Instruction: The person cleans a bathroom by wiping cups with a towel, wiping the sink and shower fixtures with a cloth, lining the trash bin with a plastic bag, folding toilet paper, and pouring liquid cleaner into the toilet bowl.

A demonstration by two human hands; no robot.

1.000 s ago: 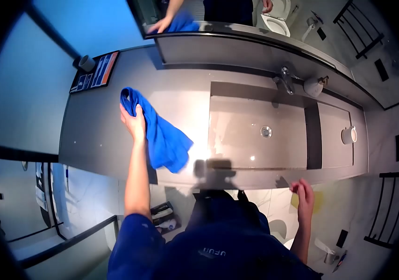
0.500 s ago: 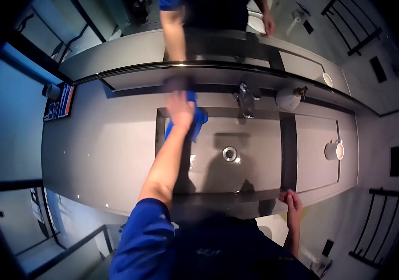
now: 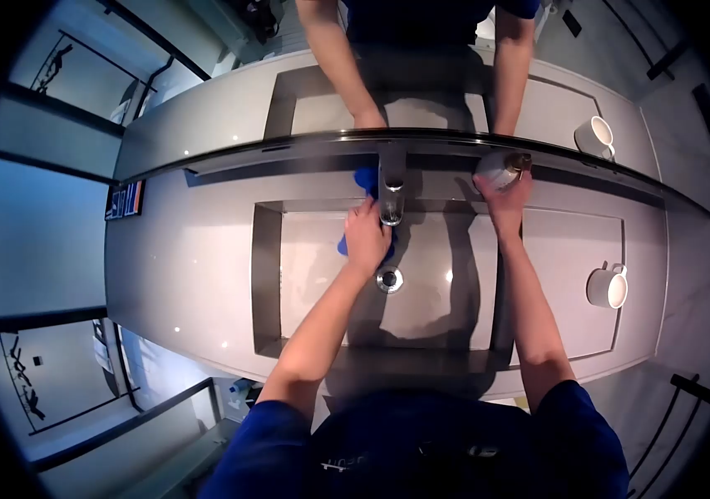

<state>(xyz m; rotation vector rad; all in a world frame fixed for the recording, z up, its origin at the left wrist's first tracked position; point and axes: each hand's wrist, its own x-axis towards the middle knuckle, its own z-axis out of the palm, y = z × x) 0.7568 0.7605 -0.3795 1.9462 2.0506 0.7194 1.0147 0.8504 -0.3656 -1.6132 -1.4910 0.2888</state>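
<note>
A wide mirror (image 3: 421, 91), cut off at the top, backs a long, pale grey countertop (image 3: 184, 279) with a recessed, rectangular grey sink (image 3: 313, 287). The left hand (image 3: 367, 237) clutches a bunched blue fabric cloth (image 3: 363, 177) beside the upright chrome faucet (image 3: 391, 187), hiding the cloth's middle. The right hand (image 3: 506, 204) grasps a rounded white dispenser (image 3: 500, 171) with a brownish pump, partly covering it; its contents are hidden. Rightward stands a white handled mug (image 3: 606, 288), contents unclear. Inside the sink is a round metal drain (image 3: 389, 279).
</note>
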